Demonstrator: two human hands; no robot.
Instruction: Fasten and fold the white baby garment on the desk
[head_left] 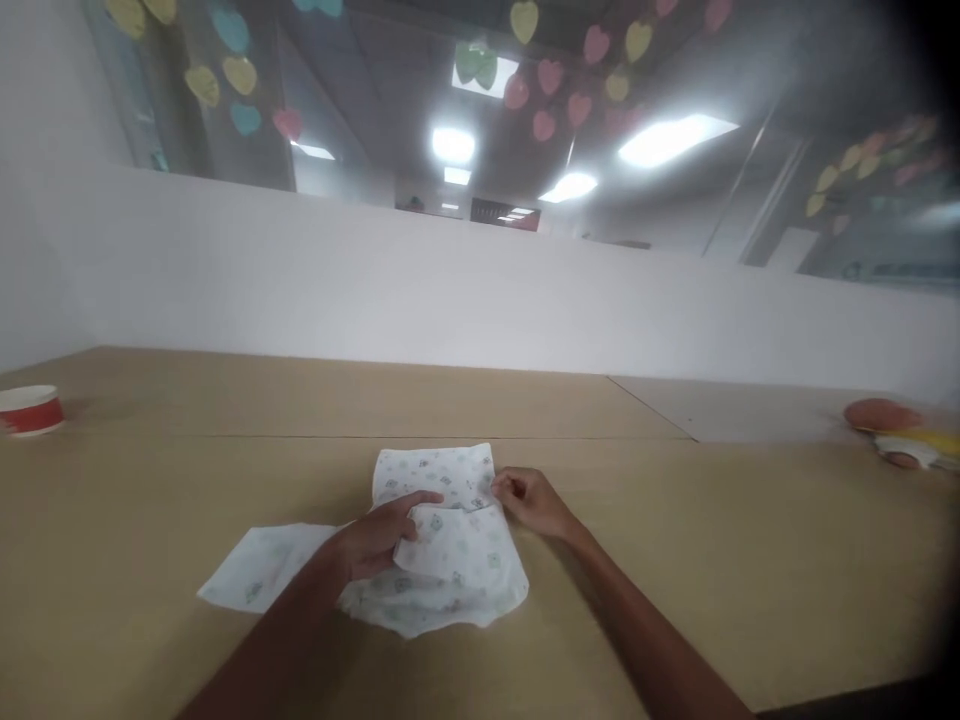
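Note:
A white cloth (461,560) with a small green and grey print lies partly folded on the table in front of me; I cannot make out whether it is a garment. My left hand (379,535) comes over it from the left, its thumb and fingers closed on a folded layer and one finger stretched along the fold. At the right edge of the upper part, my right hand (531,500) pinches the cloth between thumb and fingertips. A flat flap of the same print (262,565) sticks out to the left, partly hidden beneath my left forearm.
The wooden table (720,560) runs back to a white wall (337,280) with a window above, dotted with heart shapes. At the far left stands a red and white bowl (31,410). A blurred red, yellow and white item (900,430) lies at the far right.

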